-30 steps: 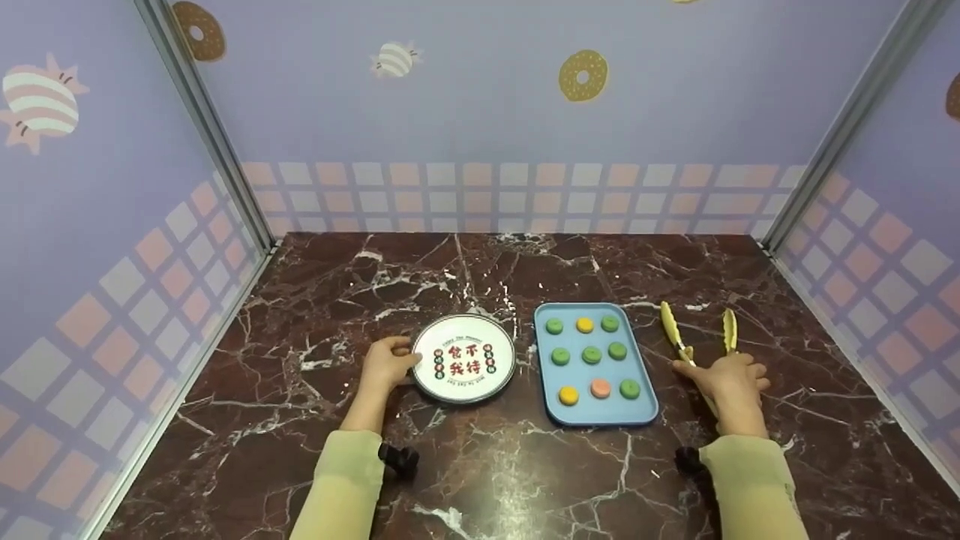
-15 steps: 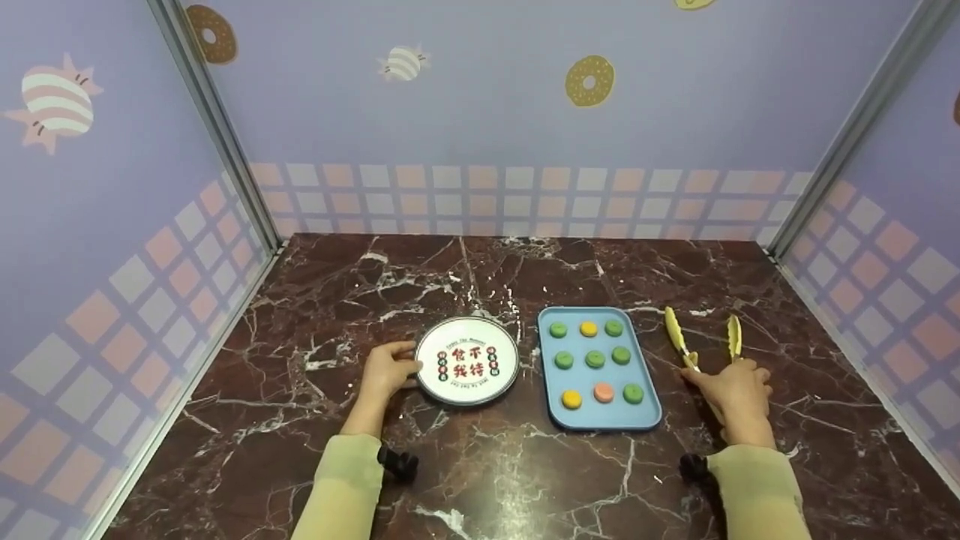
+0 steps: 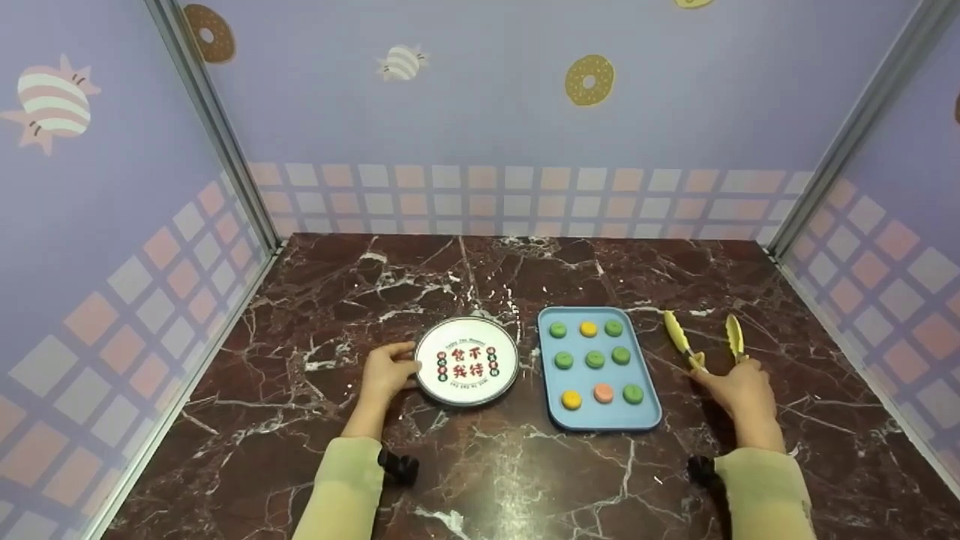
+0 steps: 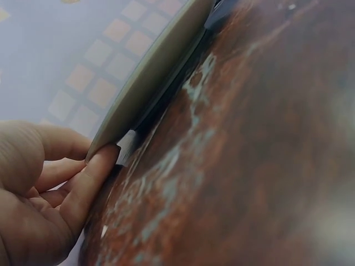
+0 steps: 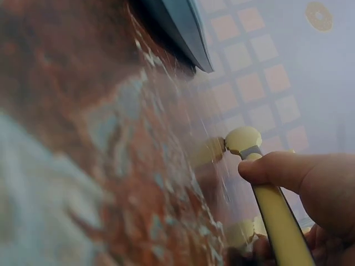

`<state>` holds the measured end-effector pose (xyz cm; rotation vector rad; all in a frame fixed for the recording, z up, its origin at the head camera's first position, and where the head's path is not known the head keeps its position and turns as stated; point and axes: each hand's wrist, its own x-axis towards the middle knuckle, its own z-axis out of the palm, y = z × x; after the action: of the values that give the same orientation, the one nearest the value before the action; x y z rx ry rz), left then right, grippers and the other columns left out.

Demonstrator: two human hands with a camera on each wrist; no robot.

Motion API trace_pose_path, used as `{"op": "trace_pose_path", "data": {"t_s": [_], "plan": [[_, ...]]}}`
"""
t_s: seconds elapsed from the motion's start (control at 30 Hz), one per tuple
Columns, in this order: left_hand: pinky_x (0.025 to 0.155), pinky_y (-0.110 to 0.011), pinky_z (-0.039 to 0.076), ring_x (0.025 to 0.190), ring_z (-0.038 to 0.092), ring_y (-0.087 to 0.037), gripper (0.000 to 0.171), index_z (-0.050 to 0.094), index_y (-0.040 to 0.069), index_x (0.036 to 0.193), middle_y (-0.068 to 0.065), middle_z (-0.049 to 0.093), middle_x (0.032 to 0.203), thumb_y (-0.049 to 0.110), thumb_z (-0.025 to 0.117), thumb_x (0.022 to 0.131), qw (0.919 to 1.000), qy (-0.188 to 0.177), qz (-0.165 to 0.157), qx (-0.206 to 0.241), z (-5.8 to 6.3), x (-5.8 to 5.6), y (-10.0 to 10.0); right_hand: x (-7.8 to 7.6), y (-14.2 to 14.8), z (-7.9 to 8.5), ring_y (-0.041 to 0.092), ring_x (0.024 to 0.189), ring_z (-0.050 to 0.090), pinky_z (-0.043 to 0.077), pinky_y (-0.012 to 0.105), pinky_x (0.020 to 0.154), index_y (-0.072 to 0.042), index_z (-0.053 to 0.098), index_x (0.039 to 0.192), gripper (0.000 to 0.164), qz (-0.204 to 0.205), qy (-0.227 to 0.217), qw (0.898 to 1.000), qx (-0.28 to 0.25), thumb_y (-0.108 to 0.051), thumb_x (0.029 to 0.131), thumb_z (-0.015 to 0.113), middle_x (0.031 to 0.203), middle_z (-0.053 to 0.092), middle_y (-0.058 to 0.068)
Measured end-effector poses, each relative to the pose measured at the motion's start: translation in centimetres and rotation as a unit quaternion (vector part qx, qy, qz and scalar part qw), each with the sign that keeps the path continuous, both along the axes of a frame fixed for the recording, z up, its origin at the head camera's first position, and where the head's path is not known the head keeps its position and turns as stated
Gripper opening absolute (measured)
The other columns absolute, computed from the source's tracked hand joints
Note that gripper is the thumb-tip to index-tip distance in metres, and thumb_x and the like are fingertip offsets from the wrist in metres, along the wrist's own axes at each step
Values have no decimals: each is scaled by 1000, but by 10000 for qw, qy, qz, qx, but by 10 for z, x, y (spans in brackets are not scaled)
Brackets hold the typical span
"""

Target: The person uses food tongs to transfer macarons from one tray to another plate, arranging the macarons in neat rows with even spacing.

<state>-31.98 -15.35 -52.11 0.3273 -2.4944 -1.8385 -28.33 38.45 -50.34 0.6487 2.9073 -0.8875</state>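
With our left grip [image 3: 386, 371] pinching the plate [image 3: 466, 361] by its left rim and our right grip [image 3: 742, 391] holding the spread tongs [image 3: 677, 332], we have the tray [image 3: 637, 418] of cookies [image 3: 595, 360] in between, the bench [image 3: 420, 259] running on to the back wall [image 3: 495, 127].

right wrist view: tongs [image 5: 277, 221], tray [image 5: 180, 25] cut off | tabletop [image 5: 50, 183] blurred | left wrist view: plate [image 4: 150, 83] cut off
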Motion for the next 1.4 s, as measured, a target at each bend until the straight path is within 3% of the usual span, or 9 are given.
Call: {"op": "trace_pose_path", "data": {"t_s": [0.23,0.47,0.7,0.83,0.97,1.2,1.4], "plan": [[63,-28,67,96,72,-30,47,63,-9,133,-32,65,125,-5,66,86,10000,8,42,72,2,0,1,2,7,-3,63,121,48,45,70,105,27,28,142,106,66,259,9996,-124,-55,89,68,135,42,52],[64,-29,67,96,72,-30,47,63,-10,132,-32,66,124,-6,67,86,10000,39,26,70,4,-1,1,1,10,-6,63,119,51,48,71,98,24,34,139,111,158,443,9988,-128,-69,88,63,132,47,50],[63,-27,67,92,72,-25,47,64,-8,133,-31,66,125,-5,68,86,9999,-28,48,148,3,0,0,-1,7,-3,58,114,56,52,66,91,17,37,141,109,238,728,9969,-169,-72,85,66,126,54,42],[62,-26,66,95,72,-27,47,63,-7,134,-30,66,126,-4,68,87,9998,-69,74,184,4,0,0,-3,3,1,43,95,60,54,48,76,9,43,140,101,496,945,9942,-114,-71,84,68,112,61,30],[63,-26,66,98,72,-30,47,63,-7,134,-30,65,127,-5,67,87,9998,-40,97,181,4,-1,0,-7,-1,6,29,82,57,45,32,67,1,54,124,83,856,1058,9907,5,-69,84,72,96,62,15],[63,-28,66,94,73,-28,47,63,-7,134,-30,66,127,-5,68,87,9998,-88,117,134,5,1,-1,-13,-13,21,24,75,56,46,29,64,3,59,124,77,1645,1145,9797,-7,-60,84,77,92,64,13],[64,-27,67,96,73,-28,47,63,-7,134,-30,66,127,-4,68,87,9998,-126,76,147,3,1,0,-20,-37,36,19,67,54,47,28,58,0,61,122,69,2131,830,9735,-58,-54,84,80,88,63,9]]}}
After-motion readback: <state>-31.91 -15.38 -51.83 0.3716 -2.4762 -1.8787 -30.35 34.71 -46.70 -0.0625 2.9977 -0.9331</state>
